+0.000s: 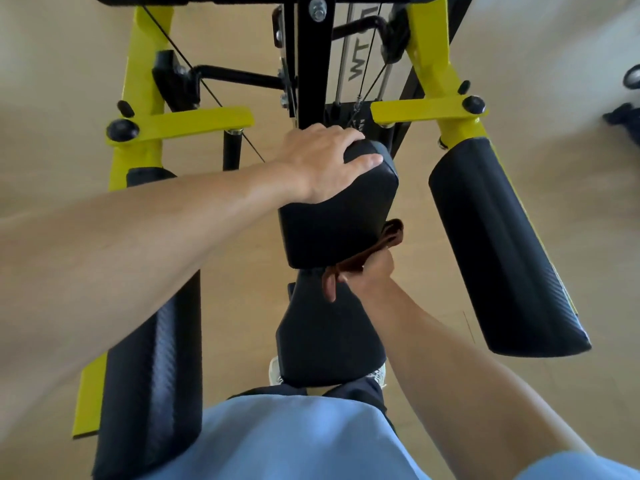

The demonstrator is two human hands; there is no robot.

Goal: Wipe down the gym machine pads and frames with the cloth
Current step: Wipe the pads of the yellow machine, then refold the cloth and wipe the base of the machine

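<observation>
A yellow and black gym machine fills the view. Its upright black back pad (pixel 341 216) stands in the middle, with the black seat pad (pixel 325 337) below it. My left hand (pixel 322 161) rests flat over the top of the back pad, fingers curled over its upper edge. Lower down, my right hand (pixel 372 271) grips a brown cloth (pixel 367 251) and presses it against the lower right side of the back pad, where it meets the seat. A strip of cloth hangs down over the seat.
Long black arm pads flank the seat on the left (pixel 149 368) and right (pixel 502 244), each on a yellow frame arm (pixel 426 110). A black centre post (pixel 313 64) with cables rises behind. The floor (pixel 554 98) is tan wood.
</observation>
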